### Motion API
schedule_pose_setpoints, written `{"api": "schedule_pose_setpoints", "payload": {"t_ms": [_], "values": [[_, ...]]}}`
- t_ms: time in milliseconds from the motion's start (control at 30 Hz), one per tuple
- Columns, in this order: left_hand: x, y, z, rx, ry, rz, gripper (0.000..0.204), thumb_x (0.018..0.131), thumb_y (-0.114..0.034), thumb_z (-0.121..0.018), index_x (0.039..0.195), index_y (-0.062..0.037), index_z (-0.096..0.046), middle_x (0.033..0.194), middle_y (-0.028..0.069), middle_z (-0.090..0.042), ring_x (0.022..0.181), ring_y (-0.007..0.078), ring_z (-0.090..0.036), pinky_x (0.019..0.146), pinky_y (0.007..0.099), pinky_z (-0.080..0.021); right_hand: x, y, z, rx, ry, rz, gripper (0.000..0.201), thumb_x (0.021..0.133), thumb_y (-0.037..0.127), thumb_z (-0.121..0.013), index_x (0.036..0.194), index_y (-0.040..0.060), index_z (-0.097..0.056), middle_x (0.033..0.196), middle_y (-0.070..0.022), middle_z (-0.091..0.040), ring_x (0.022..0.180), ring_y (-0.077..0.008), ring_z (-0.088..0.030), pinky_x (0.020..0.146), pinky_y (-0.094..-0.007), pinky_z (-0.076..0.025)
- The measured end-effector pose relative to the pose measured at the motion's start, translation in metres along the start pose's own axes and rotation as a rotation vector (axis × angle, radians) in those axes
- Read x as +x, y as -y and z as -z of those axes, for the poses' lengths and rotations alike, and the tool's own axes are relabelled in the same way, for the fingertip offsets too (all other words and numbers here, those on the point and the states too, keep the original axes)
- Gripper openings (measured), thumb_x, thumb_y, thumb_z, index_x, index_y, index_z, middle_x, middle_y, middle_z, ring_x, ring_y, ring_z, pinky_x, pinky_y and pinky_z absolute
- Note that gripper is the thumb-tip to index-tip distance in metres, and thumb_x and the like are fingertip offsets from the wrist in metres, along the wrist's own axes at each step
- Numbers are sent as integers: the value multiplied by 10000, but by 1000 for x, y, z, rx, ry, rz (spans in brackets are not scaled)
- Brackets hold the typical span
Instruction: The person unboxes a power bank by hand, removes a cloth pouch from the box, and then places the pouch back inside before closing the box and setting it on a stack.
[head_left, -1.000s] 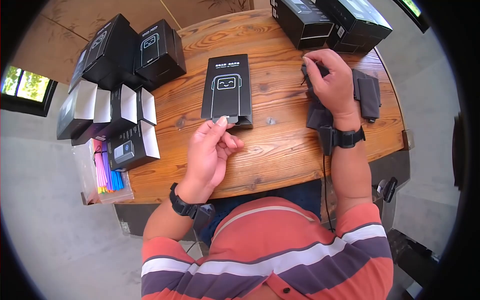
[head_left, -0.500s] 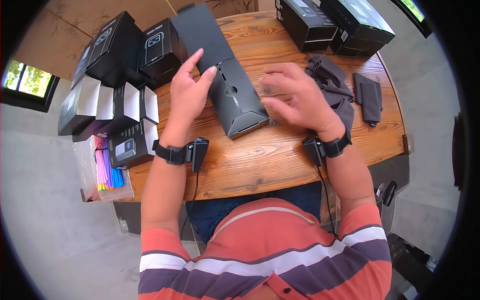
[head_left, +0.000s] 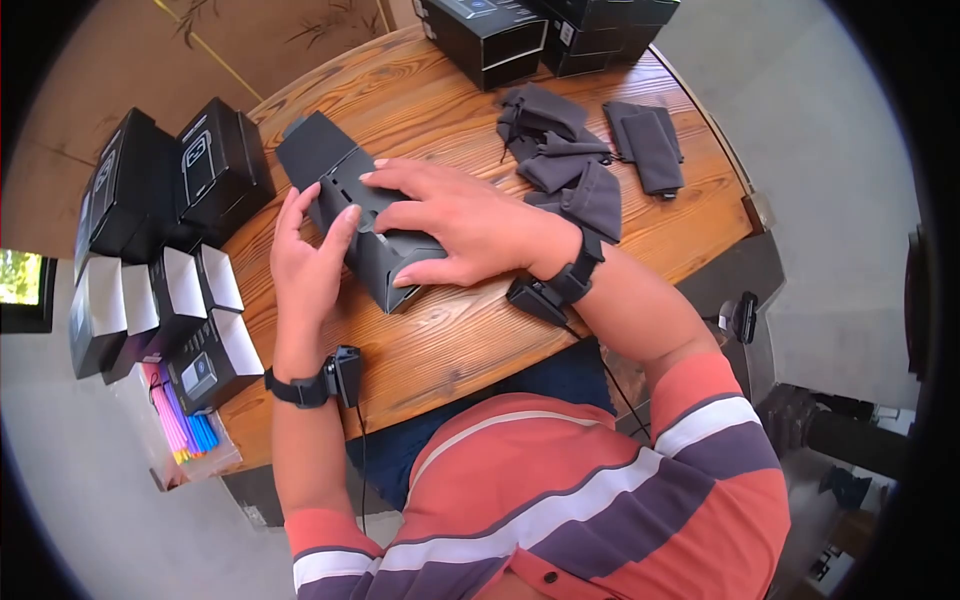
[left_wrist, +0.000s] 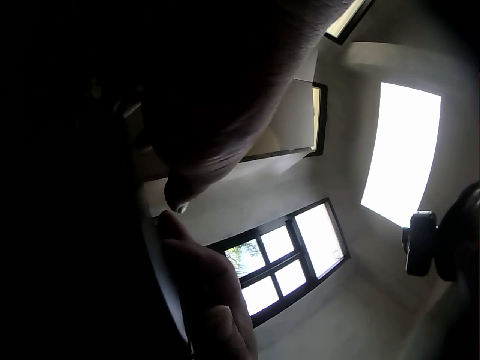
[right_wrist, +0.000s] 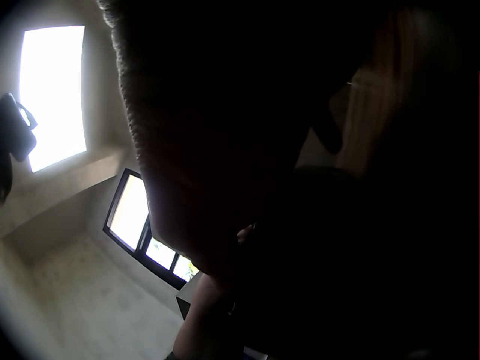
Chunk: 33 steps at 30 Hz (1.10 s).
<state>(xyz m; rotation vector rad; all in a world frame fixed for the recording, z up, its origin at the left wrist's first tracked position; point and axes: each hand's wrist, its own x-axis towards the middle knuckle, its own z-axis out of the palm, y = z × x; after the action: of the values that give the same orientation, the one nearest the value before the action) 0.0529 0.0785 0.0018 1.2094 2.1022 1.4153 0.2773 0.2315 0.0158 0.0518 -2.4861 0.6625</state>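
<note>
In the head view, a long black cardboard box (head_left: 318,150) lies slanted on the table, its slotted face up. A round cutout shows near the middle of that face, partly covered by fingers. My left hand (head_left: 308,255) holds the box along its left side, the thumb on the upper face. From the right, my right hand (head_left: 465,225) lies across the box with spread fingers touching that face, its thumb at the near end. Both wrist views are dark; the left hand (left_wrist: 217,112) shows there mostly as shadow, as does the right hand (right_wrist: 202,165).
Dark grey cloth pouches (head_left: 570,165) lie right of the box, with more folded pouches (head_left: 650,150) beyond. Several black boxes (head_left: 215,150) stand along the left edge, some open-ended. A bag of coloured sticks (head_left: 185,420) sits at the near left. More black boxes (head_left: 485,45) stand at the back.
The box has been turned over from its printed face to its slotted face. My right hand has left the pouches and come onto the box; my left hand has moved to its left side.
</note>
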Motion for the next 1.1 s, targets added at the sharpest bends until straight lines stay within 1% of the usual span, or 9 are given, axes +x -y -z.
{"api": "schedule_pose_setpoints", "payload": {"t_ms": [133, 333, 400, 600, 733, 933, 1000, 1067, 1100], "values": [[-12, -7, -12, 107, -14, -77, 802, 945, -415, -918, 1583, -33, -616, 1744, 337, -413, 1610, 413, -460, 1308, 476, -370, -1, -1, -6, 37, -28, -13, 591, 871, 348, -916, 1344, 63, -708, 1632, -249, -536, 1504, -483, -521, 1244, -542, -452], [-10, -2, -24, 25, -43, -159, 667, 1023, -273, -845, 1607, -56, -607, 1770, 294, -403, 1606, 361, -474, 1272, 430, -420, 1, -3, -6, 142, -1, -78, 532, 888, 306, -888, 1334, 65, -726, 1587, -230, -574, 1495, -454, -528, 1235, -517, -468], [-10, -5, -24, 50, -36, -201, 625, 1000, -286, -872, 1556, -81, -671, 1765, 326, -385, 1580, 416, -500, 1246, 462, -455, 0, -4, -3, 150, 2, -76, 542, 888, 304, -893, 1339, 56, -726, 1594, -232, -575, 1500, -450, -528, 1236, -508, -471], [-6, -9, -21, 20, 16, -275, 446, 1037, -262, -826, 1450, -103, -769, 1789, 325, -350, 1605, 417, -473, 1259, 473, -434, 1, -3, -8, 11, -17, 20, 589, 869, 308, -930, 1344, 36, -712, 1632, -248, -542, 1496, -479, -534, 1240, -524, -470], [-6, -2, -26, 55, 61, -342, 421, 1052, -270, -810, 1437, -102, -779, 1796, 322, -340, 1621, 427, -449, 1260, 486, -429, 0, -2, -7, 44, -5, -36, 603, 877, 335, -932, 1347, 31, -708, 1622, -270, -539, 1493, -484, -532, 1240, -523, -468], [-8, -7, -20, 35, 66, -315, 457, 1053, -300, -808, 1465, -108, -761, 1810, 312, -317, 1675, 452, -344, 1313, 511, -349, 0, -8, 3, 228, -71, -137, 424, 888, 272, -919, 1159, 53, -677, 1583, -250, -576, 1365, -447, -619, 1146, -471, -520], [-9, -13, -20, 64, 69, -347, 472, 1048, -312, -811, 1474, -117, -757, 1812, 315, -308, 1680, 463, -328, 1319, 518, -337, -1, -11, 3, 265, -98, -152, 300, 903, 155, -843, 1119, 58, -659, 1549, -238, -602, 1349, -413, -633, 1118, -445, -529], [-11, -16, -22, 89, 74, -380, 487, 1043, -325, -814, 1483, -125, -752, 1814, 318, -300, 1685, 474, -313, 1325, 524, -324, 1, -15, 5, 350, -195, -186, 225, 885, 103, -762, 1081, 65, -657, 1421, -234, -670, 1303, -456, -650, 1082, -458, -557], [-12, -16, -23, 121, 95, -405, 492, 1040, -337, -815, 1484, -134, -755, 1817, 322, -290, 1687, 486, -298, 1332, 532, -307, 1, -15, 6, 360, -225, -251, 209, 875, 43, -687, 1083, 52, -664, 1394, -208, -687, 1278, -386, -682, 1052, -424, -567]]}}
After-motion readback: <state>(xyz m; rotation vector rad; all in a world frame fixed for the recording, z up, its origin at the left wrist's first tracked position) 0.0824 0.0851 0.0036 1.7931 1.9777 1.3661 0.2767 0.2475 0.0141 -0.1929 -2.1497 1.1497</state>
